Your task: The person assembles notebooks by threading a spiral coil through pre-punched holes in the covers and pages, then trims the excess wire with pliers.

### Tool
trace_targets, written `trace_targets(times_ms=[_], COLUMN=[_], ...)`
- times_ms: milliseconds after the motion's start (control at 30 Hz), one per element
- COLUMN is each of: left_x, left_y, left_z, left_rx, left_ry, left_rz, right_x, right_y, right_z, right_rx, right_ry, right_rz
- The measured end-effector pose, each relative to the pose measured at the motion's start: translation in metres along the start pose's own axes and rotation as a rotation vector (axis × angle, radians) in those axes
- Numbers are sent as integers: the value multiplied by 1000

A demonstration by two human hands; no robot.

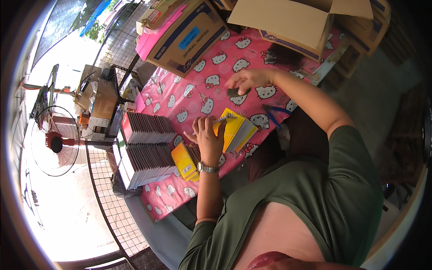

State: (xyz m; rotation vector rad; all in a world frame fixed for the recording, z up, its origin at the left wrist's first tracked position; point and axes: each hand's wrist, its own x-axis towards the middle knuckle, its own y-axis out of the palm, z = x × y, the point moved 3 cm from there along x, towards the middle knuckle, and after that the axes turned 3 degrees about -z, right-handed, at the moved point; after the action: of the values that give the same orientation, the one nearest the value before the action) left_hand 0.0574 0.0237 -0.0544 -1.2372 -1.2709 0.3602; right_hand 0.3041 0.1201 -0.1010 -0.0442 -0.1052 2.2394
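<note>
My left hand (208, 135), with a watch on its wrist, is at the left edge of a yellow-covered stack of punched sheets (239, 134). Its thumb lies by the stack's yellow cover. Thumb and forefinger close on a thin, pale spiral coil (228, 115) across the stack's far corner; their exact contact is hard to see. My right hand (252, 81) hovers over the table beyond the stack, fingers bent and apart, with nothing visible in them. Beside my left wrist lie several yellow spiral notebooks (183, 160).
Rows of dark-spined spiral notebooks (148, 159) stand at the left of the pink patterned tablecloth (182, 101). Blue-handled pliers (273, 116) lie right of the stack. Dark coils (284, 57) are heaped before an open carton (288, 24). Another carton (186, 40) stands far left; a fan (56, 144) is beyond.
</note>
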Motion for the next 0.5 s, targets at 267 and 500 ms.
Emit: trace_targets(times_ms=[267, 500], left_x=[19, 11], left_y=[1, -14], left_z=[-12, 13], left_rx=[-157, -121], left_ry=[156, -23], left_rz=[72, 63], right_x=[-10, 3], right_y=[26, 26], right_z=[63, 52], right_rx=[310, 223], right_ry=[73, 56], right_rz=[304, 329])
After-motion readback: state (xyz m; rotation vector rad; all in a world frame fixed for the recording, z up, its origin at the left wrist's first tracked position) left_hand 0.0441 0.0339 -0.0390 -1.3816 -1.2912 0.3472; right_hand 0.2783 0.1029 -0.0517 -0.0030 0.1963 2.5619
